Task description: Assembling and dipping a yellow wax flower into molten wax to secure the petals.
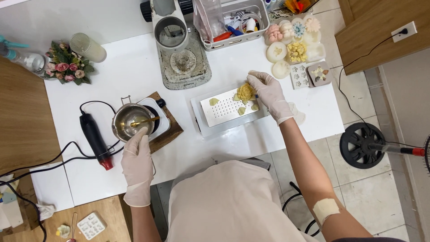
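My left hand, in a pale glove, grips the handle of a small metal pot that sits on a white hot plate. A gold spoon rests in the pot. My right hand, also gloved, holds a yellow wax flower at the right end of a perforated metal tray. A few loose yellow petals lie on the tray.
A black and red heat gun lies left of the pot with its cord. A press stand, a clear bin of tools, flower moulds and a small bouquet line the back. A fan base stands on the floor.
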